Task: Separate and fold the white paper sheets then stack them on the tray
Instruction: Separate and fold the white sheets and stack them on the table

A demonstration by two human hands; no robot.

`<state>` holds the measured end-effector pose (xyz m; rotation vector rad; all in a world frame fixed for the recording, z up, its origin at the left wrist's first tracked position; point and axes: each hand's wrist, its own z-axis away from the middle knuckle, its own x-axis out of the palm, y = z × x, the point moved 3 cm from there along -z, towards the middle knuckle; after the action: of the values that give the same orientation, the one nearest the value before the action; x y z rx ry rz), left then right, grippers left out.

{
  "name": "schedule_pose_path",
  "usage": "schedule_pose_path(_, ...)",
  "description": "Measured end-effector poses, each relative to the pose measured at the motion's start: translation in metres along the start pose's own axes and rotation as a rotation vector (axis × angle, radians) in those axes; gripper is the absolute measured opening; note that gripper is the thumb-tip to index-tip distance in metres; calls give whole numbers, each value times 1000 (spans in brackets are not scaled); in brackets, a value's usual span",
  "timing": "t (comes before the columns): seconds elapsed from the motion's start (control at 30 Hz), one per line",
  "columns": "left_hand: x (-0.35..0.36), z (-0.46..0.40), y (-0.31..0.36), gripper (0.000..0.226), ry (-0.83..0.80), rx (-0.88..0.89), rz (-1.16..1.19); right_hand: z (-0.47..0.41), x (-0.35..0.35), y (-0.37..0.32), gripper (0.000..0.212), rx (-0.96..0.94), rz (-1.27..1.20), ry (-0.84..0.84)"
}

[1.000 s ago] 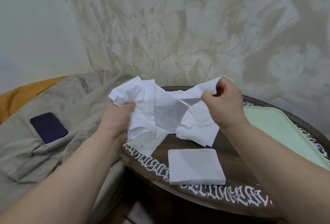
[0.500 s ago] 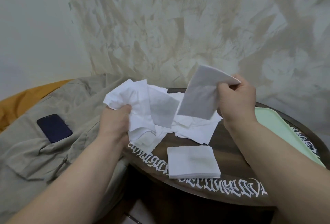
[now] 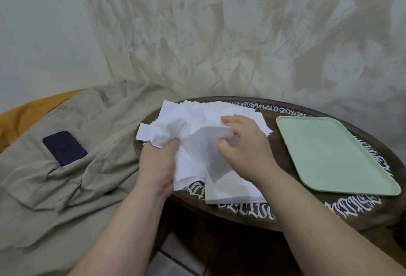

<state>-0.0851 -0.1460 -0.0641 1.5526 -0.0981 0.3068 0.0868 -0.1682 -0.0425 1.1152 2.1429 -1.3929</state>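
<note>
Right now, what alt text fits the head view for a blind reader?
Two bare hands work a loose pile of white paper sheets on a round dark table: the left hand grips a bunch, the right hand pinches one. A green tray lies bare at right.

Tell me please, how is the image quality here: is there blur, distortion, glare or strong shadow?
Head view: soft, even light, no glare, only faint shadows; wide-angle bending curves the table rim and stretches the forearms; the white paper sheets are nearly washed out, and the right hand looks slightly soft, while the green tray stays sharp.
</note>
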Motion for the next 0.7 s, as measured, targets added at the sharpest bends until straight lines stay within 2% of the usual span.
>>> schedule_pose_path(0.07,1,2,-10,28,-21,-2,-24,9,7,5,7,-59,11,8)
schedule_pose_path(0.13,2,2,-17,25,-21,-12,-44,16,14,14,34,-24,3,10)
schedule_pose_path(0.17,3,1,-20,24,-16,-12,-43,17,16,19,39,24,-34,7)
schedule_pose_path(0.37,6,-16,-29,29,64,-28,15,5,6,46,38,275,-240,135)
schedule_pose_path(0.43,3,-22,-29,28,123,-4,-8,1,0,55,29,395,-416,153)
schedule_pose_path(0.5,-1,-25,-28,23,172,18,-61,-2,-4,58,10,496,-810,139)
schedule_pose_path(0.57,0,-24,-29,19,162,16,-91,-5,-3,55,18,539,-1213,55)
schedule_pose_path(0.63,4,-21,-29,21,112,14,-93,-7,2,48,21,546,-1343,-38)
schedule_pose_path(0.7,9,-17,-29,23,47,4,-92,-5,15,45,19,611,-1313,-92)
